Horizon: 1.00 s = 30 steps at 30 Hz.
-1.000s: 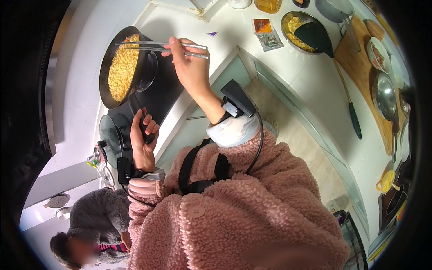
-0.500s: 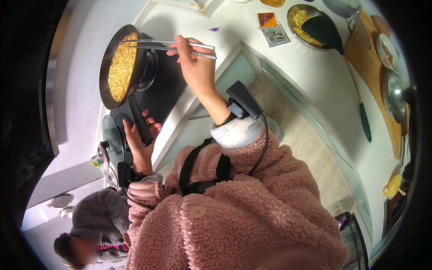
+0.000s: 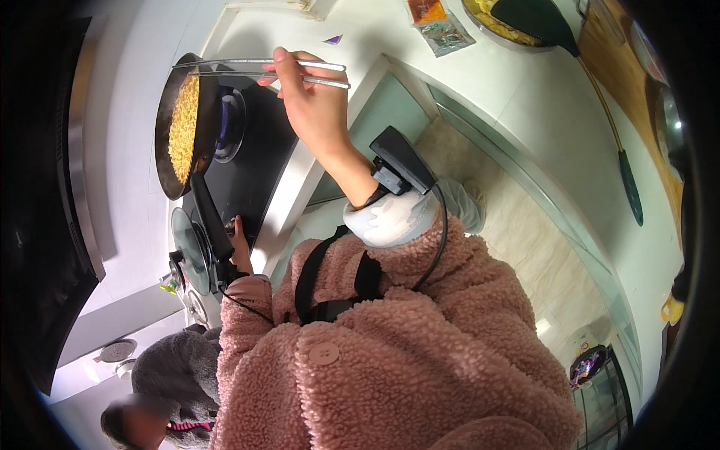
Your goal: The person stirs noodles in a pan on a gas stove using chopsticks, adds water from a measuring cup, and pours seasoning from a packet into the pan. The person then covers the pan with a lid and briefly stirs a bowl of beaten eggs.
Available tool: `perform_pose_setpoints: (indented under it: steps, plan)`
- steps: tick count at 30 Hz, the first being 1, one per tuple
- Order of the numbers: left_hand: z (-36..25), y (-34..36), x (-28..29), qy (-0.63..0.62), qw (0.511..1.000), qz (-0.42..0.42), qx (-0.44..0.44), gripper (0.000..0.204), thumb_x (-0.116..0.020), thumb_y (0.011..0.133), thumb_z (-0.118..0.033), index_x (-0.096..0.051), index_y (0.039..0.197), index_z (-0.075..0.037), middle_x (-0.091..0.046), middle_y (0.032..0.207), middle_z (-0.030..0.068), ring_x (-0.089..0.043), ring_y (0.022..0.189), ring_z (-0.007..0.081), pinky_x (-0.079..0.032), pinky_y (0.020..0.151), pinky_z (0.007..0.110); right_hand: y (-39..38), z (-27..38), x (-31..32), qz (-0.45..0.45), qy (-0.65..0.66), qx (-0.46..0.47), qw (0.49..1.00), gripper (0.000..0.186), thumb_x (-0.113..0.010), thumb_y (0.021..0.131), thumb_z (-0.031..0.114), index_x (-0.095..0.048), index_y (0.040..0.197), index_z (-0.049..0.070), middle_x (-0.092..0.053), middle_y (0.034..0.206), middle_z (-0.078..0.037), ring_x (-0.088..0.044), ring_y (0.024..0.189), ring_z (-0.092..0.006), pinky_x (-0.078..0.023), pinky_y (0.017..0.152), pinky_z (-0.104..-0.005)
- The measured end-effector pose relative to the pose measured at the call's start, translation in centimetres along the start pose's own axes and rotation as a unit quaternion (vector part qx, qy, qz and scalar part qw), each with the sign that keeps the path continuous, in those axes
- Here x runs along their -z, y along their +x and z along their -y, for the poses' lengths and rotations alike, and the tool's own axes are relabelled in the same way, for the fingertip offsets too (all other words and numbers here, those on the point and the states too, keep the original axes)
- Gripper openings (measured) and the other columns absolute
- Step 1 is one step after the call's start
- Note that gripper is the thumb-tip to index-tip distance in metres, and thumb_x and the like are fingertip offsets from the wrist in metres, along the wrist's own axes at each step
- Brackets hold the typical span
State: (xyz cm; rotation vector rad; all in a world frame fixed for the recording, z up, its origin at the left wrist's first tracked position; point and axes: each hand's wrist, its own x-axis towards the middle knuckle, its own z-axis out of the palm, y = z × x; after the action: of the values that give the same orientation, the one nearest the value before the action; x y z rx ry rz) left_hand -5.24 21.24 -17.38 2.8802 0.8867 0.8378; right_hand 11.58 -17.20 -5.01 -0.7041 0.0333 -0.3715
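Note:
My right hand (image 3: 315, 101) grips a pair of metal chopsticks (image 3: 247, 66), whose tips reach the far rim of a dark frying pan (image 3: 163, 154). A yellow mass that looks like curly noodles (image 3: 184, 127) fills the pan. The pan stands tilted over the burner (image 3: 231, 126), where a blue-violet glow shows. Its black handle (image 3: 214, 217) points toward me. Low beside the handle, at the stove's front edge, is my left hand (image 3: 241, 247). One finger shows stretched up; the handle and wrist device hide the others, so its grip cannot be made out.
A glass lid (image 3: 192, 251) stands just left of the handle. On the right counter lie seasoning packets (image 3: 442, 31), a bowl of yellow food (image 3: 495, 28) and a dark green spatula (image 3: 630, 187). Another person in a grey fleece (image 3: 176, 371) is at lower left.
My left hand has moved from beside the pan handle down to the stove's front edge. The pan is tilted more, and a blue-violet glow now shows at the burner. The chopsticks remain held.

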Motion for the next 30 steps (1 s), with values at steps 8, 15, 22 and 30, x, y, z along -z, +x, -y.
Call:
perform_pose_setpoints:
  steps: [8, 15, 22, 30]
  plan:
    - [-2.0, 0.4, 2.3, -0.177, 0.974, 0.128, 0.062, 0.049, -0.069, 0.079, -0.045, -0.066, 0.072, 0.004, -0.048, 0.052, 0.0001, -0.038, 0.051, 0.0092, -0.032, 0.048, 0.029, 0.5, -0.1, 0.2, -0.001, 0.014, 0.006, 1.000, 0.028, -0.057, 0.091, 0.021, -0.063, 0.083, -0.005, -0.067, 0.076, -0.008, -0.066, 0.066, -0.0136, -0.044, 0.050, -0.0205]
    - [-2.8, 0.6, 2.7, -0.186, 0.970, 0.142, 0.061, 0.046, -0.070, 0.078, -0.042, -0.067, 0.075, 0.004, -0.053, 0.055, 0.0009, -0.041, 0.052, 0.0082, -0.034, 0.049, 0.027, 0.6, -0.2, 0.4, -0.018, 0.022, 0.016, 0.999, 0.033, -0.058, 0.091, 0.019, -0.062, 0.076, -0.010, -0.065, 0.071, -0.010, -0.065, 0.061, -0.0157, -0.048, 0.052, -0.0230]
    - [-2.4, 0.8, 2.3, -0.207, 0.970, 0.129, 0.028, 0.045, -0.071, 0.079, -0.041, -0.066, 0.073, 0.004, -0.051, 0.054, 0.0001, -0.039, 0.052, 0.0079, -0.032, 0.048, 0.027, 0.5, -0.2, 0.3, -0.019, 0.017, 0.008, 1.000, 0.033, -0.058, 0.091, 0.019, -0.062, 0.077, -0.010, -0.065, 0.071, -0.010, -0.065, 0.060, -0.0159, -0.048, 0.052, -0.0226]
    - [-2.4, 1.3, 3.0, -0.146, 0.971, 0.180, 0.067, 0.046, -0.071, 0.079, -0.041, -0.066, 0.077, 0.005, -0.054, 0.058, 0.0007, -0.041, 0.055, 0.0083, -0.034, 0.050, 0.027, 0.6, -0.3, 0.8, -0.020, 0.023, 0.031, 0.999, 0.035, -0.058, 0.091, 0.021, -0.062, 0.075, -0.010, -0.065, 0.069, -0.009, -0.065, 0.059, -0.0159, -0.048, 0.051, -0.0228]
